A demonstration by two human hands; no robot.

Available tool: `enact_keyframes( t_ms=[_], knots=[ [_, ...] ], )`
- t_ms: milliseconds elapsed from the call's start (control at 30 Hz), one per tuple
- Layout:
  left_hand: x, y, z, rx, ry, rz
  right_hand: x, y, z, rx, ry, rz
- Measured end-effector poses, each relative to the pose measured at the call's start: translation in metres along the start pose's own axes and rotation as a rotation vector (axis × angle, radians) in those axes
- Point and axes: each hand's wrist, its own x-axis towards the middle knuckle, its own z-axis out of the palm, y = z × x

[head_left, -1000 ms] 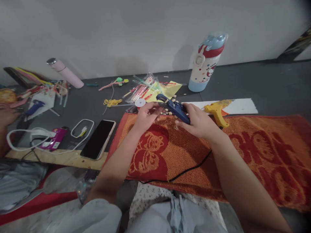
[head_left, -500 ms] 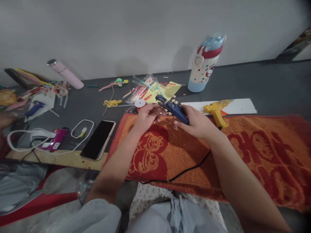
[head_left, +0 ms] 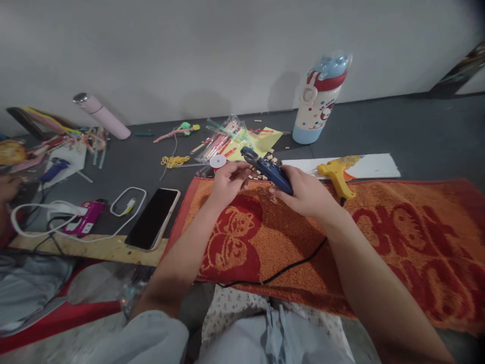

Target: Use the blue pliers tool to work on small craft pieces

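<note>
My right hand (head_left: pixel 307 193) is wrapped round the handle of a blue glue gun (head_left: pixel 266 167), its nozzle pointing up and to the left. A black cord (head_left: pixel 291 266) runs from it across the orange and red towel (head_left: pixel 397 237). My left hand (head_left: pixel 228 181) sits just left of the nozzle, fingers curled together in a pinch on something too small to make out. Small pale wooden bits (head_left: pixel 261 174) lie under the gun by the towel's far edge.
A yellow glue gun (head_left: pixel 337 174) rests on a white strip (head_left: pixel 373 166). Behind stand a cartoon water bottle (head_left: pixel 319 103), a pink flask (head_left: pixel 100 115), craft sticks in plastic (head_left: pixel 223 139). A phone (head_left: pixel 153 218), white cable (head_left: pixel 49 215) and another person's hand (head_left: pixel 7 188) are left.
The blue glue gun and my right hand have shifted slightly up and left. My left hand has stayed by the nozzle. The other person's hand at the far left has moved a little.
</note>
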Motion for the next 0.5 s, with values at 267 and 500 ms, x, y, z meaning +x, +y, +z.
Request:
enact_keyframes(
  t_ms=[267,500],
  knots=[
    [0.004,-0.007,-0.003,0.045,0.037,0.045,0.0,-0.012,-0.005,-0.142,-0.072,0.095],
    [0.005,-0.01,-0.005,0.128,0.044,0.054,-0.001,-0.014,-0.002,-0.203,-0.034,0.125]
  ],
)
